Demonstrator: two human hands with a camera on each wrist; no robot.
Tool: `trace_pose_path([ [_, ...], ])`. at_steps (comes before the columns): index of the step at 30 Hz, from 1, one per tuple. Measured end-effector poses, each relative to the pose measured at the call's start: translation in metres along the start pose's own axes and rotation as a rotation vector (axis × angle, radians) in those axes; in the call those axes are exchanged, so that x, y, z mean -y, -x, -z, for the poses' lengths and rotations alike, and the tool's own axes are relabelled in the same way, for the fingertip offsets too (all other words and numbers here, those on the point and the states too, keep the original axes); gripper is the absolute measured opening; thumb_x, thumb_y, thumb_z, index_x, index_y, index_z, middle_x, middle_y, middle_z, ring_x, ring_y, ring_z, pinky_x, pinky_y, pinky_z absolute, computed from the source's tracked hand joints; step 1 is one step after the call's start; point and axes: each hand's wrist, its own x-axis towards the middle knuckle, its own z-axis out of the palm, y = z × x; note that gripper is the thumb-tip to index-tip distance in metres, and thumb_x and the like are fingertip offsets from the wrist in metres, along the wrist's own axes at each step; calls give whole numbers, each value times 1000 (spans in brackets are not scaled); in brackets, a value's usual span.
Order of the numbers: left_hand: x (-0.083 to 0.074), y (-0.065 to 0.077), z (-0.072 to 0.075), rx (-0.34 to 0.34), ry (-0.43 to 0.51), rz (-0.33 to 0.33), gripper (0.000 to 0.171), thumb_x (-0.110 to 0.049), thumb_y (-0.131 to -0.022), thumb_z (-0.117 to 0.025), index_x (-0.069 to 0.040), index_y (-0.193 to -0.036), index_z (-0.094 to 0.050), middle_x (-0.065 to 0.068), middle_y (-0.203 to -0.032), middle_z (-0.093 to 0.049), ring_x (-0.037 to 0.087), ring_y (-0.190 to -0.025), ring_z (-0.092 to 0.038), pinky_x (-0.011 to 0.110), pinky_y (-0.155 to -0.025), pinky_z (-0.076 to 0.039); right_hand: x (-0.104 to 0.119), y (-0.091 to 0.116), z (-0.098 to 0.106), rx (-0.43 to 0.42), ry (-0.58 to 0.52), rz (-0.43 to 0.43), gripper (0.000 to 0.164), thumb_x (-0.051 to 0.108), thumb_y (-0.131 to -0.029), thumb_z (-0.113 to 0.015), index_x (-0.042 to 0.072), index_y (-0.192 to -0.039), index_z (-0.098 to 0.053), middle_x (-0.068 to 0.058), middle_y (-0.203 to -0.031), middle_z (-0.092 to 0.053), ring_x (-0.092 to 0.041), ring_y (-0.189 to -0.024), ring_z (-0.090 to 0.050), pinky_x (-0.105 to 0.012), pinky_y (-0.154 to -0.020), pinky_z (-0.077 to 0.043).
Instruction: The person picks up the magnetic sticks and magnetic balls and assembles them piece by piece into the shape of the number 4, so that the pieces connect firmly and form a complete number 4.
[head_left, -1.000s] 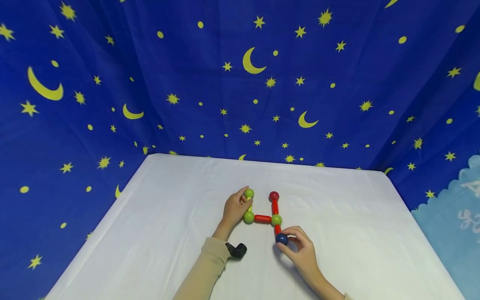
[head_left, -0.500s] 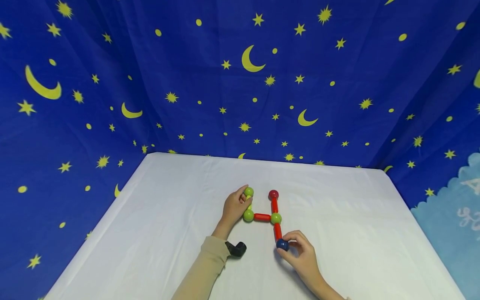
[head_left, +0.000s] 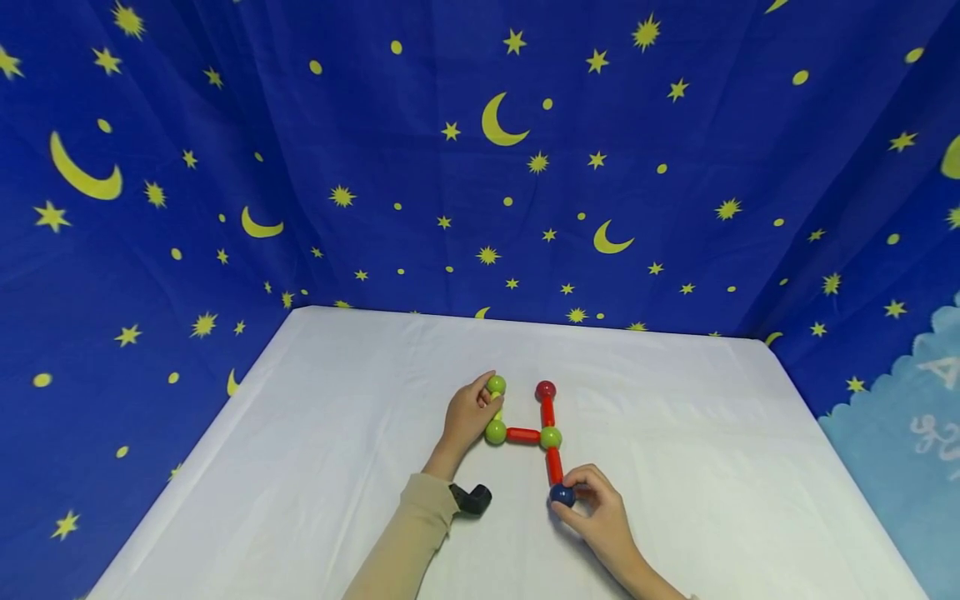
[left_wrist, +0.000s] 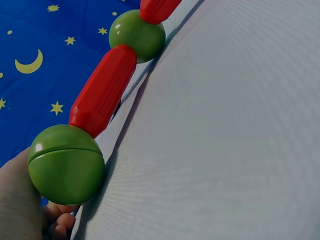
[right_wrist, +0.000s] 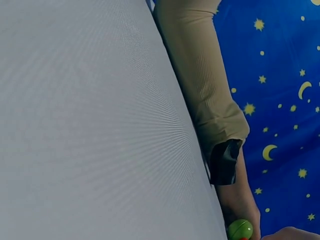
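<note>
In the head view, balls and rods of a toy building set are joined into a shape like a "4". My left hand point(head_left: 468, 415) grips its left side, thumb and fingers about a yellow-green rod point(head_left: 497, 407) partly hidden by them. This rod links a far green ball point(head_left: 497, 384) to a near green ball point(head_left: 496, 432). From there a red rod point(head_left: 523, 435) runs to another green ball point(head_left: 551, 437). A red rod point(head_left: 547, 411) with a red ball point(head_left: 545, 390) extends behind it. In front, a red rod point(head_left: 554, 466) meets a dark blue ball point(head_left: 562, 496), which my right hand point(head_left: 603, 518) pinches.
A white cloth covers the table point(head_left: 330, 417). Blue curtains point(head_left: 420, 167) with yellow moons and stars stand behind and at the sides. A black wrist device point(head_left: 472, 500) sits at the left cuff. A light blue scalloped panel point(head_left: 900, 417) hangs at the right.
My right hand has moved slightly towards me with the blue ball. The front red rod now shows longer than before. My left hand has kept its grip in place.
</note>
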Motion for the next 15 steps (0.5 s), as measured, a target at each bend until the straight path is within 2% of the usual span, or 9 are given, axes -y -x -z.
trace_pose_path([
  [5, -1, -2, -1, 31, -35, 85, 47, -22, -85, -67, -8, -129, -58, 0, -74, -56, 9, -65, -45, 22, -65, -36, -1, -1, 0, 13, 26, -32, 29, -2, -68, -79, 4, -89, -61, -14, -94, -58, -2, -85, -56, -18, -75, -50],
  [15, -2, -3, -1, 43, -46, 94, 47, -22, -86, -67, -9, -130, -58, 1, -76, -57, 8, -65, -44, 21, -65, -36, -3, -1, 0, 31, 51, -78, 28, 1, -68, -81, 6, -89, -62, -11, -95, -58, -2, -86, -55, -18, -76, -50],
])
